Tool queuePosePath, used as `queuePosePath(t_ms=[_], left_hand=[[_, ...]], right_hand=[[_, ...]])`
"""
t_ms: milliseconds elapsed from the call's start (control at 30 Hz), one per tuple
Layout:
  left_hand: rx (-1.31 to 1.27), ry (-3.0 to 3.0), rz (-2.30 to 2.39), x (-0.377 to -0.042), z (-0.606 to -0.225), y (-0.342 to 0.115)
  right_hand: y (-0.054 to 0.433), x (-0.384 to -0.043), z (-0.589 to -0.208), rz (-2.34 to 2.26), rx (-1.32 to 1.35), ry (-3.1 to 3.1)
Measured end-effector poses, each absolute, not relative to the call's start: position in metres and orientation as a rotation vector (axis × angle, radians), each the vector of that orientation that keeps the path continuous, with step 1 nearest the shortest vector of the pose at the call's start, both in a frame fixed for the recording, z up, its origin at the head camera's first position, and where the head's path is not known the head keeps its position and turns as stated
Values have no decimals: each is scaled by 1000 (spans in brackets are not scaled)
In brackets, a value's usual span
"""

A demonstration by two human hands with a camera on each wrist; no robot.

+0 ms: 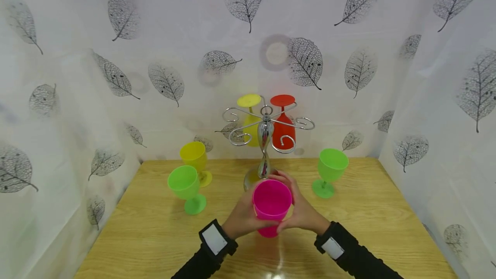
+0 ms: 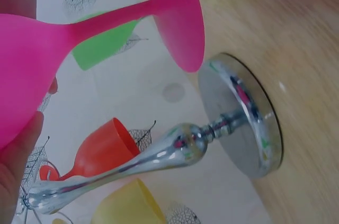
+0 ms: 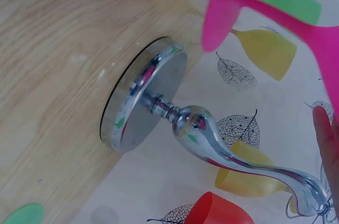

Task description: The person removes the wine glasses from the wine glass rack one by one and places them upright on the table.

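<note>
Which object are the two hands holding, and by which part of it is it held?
The pink goblet, by its bowl: the left hand and the right hand grip it from opposite sides.

We see a pink cup (image 1: 272,201), green cups (image 1: 184,183), yellow cups (image 1: 193,155), a red cup (image 1: 284,132), a silver stand (image 1: 265,134), black-leaf-patterned white cloth (image 1: 186,16).

Just beyond your pink goblet (image 1: 272,200), metal stand (image 1: 265,134) blocks you; red goblet (image 1: 283,132) and yellow goblet (image 1: 253,133) hang behind. Left green goblet (image 1: 184,183) obstructs; you have gap between stand and right green goblet (image 1: 332,165).
</note>
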State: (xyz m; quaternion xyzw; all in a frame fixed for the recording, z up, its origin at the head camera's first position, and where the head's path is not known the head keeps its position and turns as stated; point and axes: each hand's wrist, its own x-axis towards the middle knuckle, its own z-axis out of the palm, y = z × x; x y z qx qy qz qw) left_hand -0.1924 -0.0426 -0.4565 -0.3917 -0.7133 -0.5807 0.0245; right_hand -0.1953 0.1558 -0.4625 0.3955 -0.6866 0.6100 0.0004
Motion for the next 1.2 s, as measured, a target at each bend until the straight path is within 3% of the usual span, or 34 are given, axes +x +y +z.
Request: queuePosePath(t_ms=[400, 667, 1200], left_hand=[[-1207, -2297, -1902, -199, -464, -17], [-1177, -2513, -1690, -198, -462, -11], [-1168, -2610, -1320, -191, -479, -31]], right_hand=[[176, -182, -458, 1893, 970, -2281], [194, -177, -464, 1823, 822, -2289], [260, -184, -495, 1533, 159, -2396]])
